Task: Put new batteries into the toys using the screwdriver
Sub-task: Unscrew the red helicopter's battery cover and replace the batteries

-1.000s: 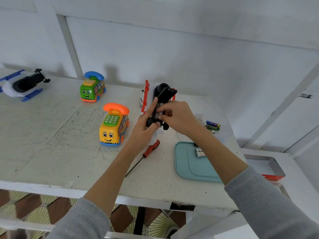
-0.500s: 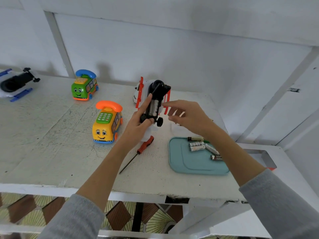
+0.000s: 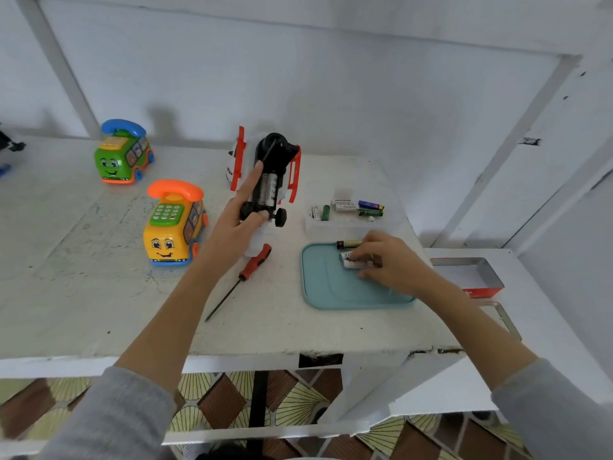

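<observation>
Over the white table (image 3: pixel 83 293), the left hand (image 3: pixel 237 224) grips a black-and-red toy vehicle (image 3: pixel 270 180) upside down, with batteries showing in its open belly. Meanwhile the right hand (image 3: pixel 386 262) is down on the teal tray (image 3: pixel 335 287), fingers pinching a white battery (image 3: pixel 348 260) (a dark one lies just beside it). Screwdriver (image 3: pixel 245 277) lies flat on the table between the arms.

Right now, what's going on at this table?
A person is swapping batteries. The left hand holds the toy upright, belly out, batteries showing in its open bay. The right hand is down on the tray, fingers on a battery. The screwdriver lies unused on the table.
</observation>
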Demonstrator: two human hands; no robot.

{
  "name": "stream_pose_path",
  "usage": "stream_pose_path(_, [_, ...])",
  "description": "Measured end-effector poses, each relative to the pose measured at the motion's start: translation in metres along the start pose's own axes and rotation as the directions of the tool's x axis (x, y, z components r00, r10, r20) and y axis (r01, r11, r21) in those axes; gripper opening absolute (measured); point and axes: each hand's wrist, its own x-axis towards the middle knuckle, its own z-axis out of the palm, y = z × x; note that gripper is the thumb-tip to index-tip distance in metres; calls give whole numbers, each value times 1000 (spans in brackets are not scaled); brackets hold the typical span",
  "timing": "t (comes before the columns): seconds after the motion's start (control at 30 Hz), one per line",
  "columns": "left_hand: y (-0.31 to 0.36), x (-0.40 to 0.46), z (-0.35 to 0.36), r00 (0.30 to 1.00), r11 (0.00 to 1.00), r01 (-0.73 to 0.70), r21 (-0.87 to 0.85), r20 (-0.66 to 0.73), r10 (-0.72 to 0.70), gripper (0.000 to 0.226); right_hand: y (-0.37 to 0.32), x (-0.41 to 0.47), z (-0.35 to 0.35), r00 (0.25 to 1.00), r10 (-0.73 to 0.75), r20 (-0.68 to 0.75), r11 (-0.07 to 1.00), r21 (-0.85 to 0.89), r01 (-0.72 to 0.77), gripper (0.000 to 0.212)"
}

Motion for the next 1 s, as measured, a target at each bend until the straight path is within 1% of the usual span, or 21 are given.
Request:
stream_pose_path(0.1, [0,-1,1,1000,1000,5,0,3,-5,70,-2,0,2,1000,-1,8,1000,-15,1,24])
stream_pose_path(0.2, [-1,-1,0,1000,1000,1,-2,-4,-1,70,-2,-1,4,998,-60,12,997,-56,61,18])
stream_pose_path(0.27, [-3,-1,-2,1000,1000,-1,-10,-11,1,71,-1,-2,5,995,-95,12,988,-118,96,16])
stream_pose_path(0.3, [-3,-1,-3,1000,1000,-2,-14,-15,2,71,-1,-2,5,995,-102,0,984,-147,101,15])
stream_pose_path(0.33, [-4,-2,-3,1000,1000,-3,-20,-21,3,71,-2,-2,4,995,-100,-24,986,-137,96,14])
stream_pose_path(0.37, [-3,-3,-4,1000,1000,-6,-25,-28,5,71,-5,-2,2,996,-78,-53,996,-57,75,13])
stream_pose_path(0.4, [-3,-3,-4,999,999,-9,-31,-35,8,71,-11,-2,-2,996,-44,-79,996,78,50,12])
stream_pose_path(0.47, [-2,-4,-4,999,999,-14,-44,-43,12,70,-23,0,-12,994,15,-104,939,344,22,17])
stream_pose_path(0.53, [-1,-5,-4,999,998,-12,-57,-44,10,70,-34,6,-22,987,7,-159,892,447,66,25])
stream_pose_path(0.63, [-2,-4,-5,998,998,0,-68,-59,-4,71,-53,18,-31,975,-10,-222,776,613,147,22])
stream_pose_path(0.73, [-3,-4,-5,998,998,5,-69,-63,-10,71,-73,31,-31,971,16,-237,670,724,165,30])
stream_pose_path(0.87, [-2,-5,-4,998,998,0,-58,-62,-3,71,-94,50,-24,961,36,-273,597,777,199,27])
stream_pose_path(1.0, [-2,-3,-4,997,998,-23,-66,-79,18,69,-112,67,-18,922,153,-355,526,819,228,27])
